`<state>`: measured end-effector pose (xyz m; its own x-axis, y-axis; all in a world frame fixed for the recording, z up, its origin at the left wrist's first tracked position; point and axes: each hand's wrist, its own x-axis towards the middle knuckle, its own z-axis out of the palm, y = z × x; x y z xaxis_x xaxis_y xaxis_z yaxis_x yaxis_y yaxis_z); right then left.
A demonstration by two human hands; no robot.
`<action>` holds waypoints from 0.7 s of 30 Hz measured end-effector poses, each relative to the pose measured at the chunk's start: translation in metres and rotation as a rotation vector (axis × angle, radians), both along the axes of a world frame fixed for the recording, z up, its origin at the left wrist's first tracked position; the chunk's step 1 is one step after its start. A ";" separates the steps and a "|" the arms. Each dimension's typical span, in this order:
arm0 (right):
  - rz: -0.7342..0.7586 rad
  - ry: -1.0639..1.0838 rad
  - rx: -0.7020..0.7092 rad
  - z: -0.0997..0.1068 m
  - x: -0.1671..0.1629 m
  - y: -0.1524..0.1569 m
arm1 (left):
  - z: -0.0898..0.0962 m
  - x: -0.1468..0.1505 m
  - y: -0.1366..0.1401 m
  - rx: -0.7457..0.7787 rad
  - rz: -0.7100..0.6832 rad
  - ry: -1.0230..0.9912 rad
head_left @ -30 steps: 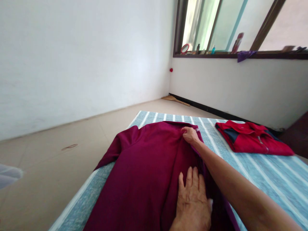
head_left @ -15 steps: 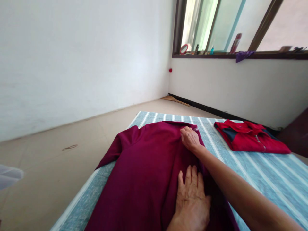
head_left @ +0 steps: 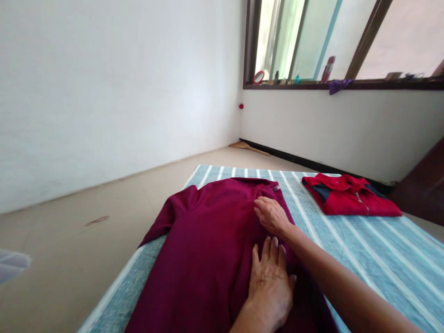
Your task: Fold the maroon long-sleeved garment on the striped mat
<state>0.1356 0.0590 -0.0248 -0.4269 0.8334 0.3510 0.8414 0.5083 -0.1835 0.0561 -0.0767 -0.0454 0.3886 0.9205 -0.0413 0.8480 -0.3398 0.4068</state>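
A maroon long-sleeved top [head_left: 194,249] lies spread over the blue-and-white striped bedding [head_left: 350,259], one sleeve out to the left and the neck end away from me. My left hand [head_left: 269,282] rests palm down on its right part, fingers stretched. Just beyond it, my right hand [head_left: 272,215] lies on the cloth below a small pale tag [head_left: 276,188], its fingers pointing left and slightly bent. Neither hand grips the fabric visibly. Dark folds run under and beside my left hand, and the top's near end passes out of view.
A folded red jacket [head_left: 350,199] with dark blue patches lies on the bedding at right. A broom [head_left: 249,147] rests on the floor in the corner, and a thin looped cord [head_left: 97,220] at left. Bottles and a round mirror [head_left: 259,77] line the windowsill.
My right hand has moved back from the neck end towards me, and its bunched fingers have loosened, uncovering the tag. My left hand stays on the cloth. The view has shifted slightly.
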 end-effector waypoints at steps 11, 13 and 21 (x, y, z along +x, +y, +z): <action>0.062 0.614 0.101 -0.026 0.037 -0.125 | -0.002 0.001 0.008 0.057 -0.082 0.140; 0.066 0.634 0.128 -0.033 0.034 -0.134 | -0.003 -0.002 0.007 0.057 -0.091 0.181; 0.070 0.572 0.184 -0.043 0.026 -0.137 | 0.001 -0.007 0.008 0.036 -0.036 0.188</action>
